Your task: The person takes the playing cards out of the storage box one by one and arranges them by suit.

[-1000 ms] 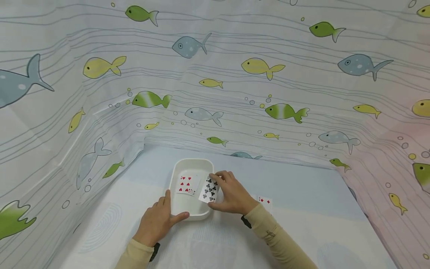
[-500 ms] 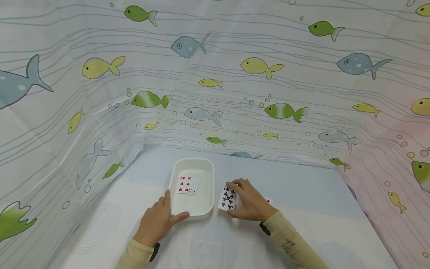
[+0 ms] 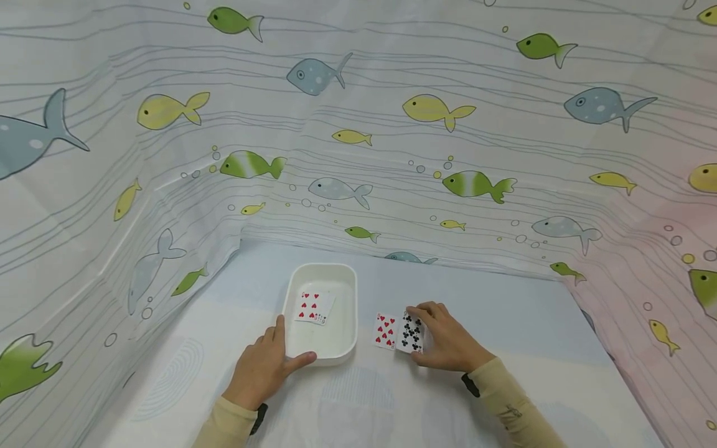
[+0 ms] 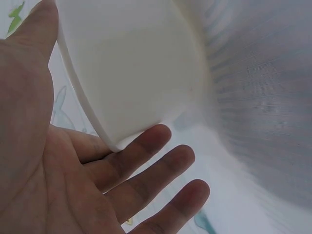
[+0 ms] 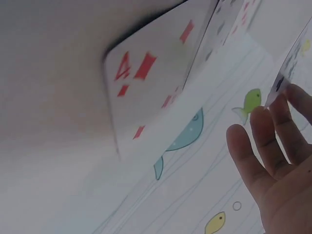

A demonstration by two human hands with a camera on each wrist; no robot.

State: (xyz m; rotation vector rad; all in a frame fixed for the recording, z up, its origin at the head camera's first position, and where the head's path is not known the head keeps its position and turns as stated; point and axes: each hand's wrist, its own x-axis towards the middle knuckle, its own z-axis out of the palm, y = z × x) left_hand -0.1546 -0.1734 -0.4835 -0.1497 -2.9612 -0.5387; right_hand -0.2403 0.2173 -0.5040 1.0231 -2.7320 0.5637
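Observation:
My left hand spans the near-left corner of a white plastic tub, thumb along its near wall. Straight fingers touch its rim in the left wrist view. Inside the tub a six of hearts overlaps another card. Right of the tub, my right hand pinches a nine of clubs between thumb and fingertips. Beside that lies a hearts playing card. In the right wrist view a four of diamonds and a black-suit card lie on the table, hidden behind the hand in the head view.
The table is covered with a pale blue and white cloth. A fish-printed sheet rises as a wall at the back and on both sides.
My right hand has carried the nine of clubs rightward, from over the tub to beside the hearts card, which now shows. The left hand stays on the tub.

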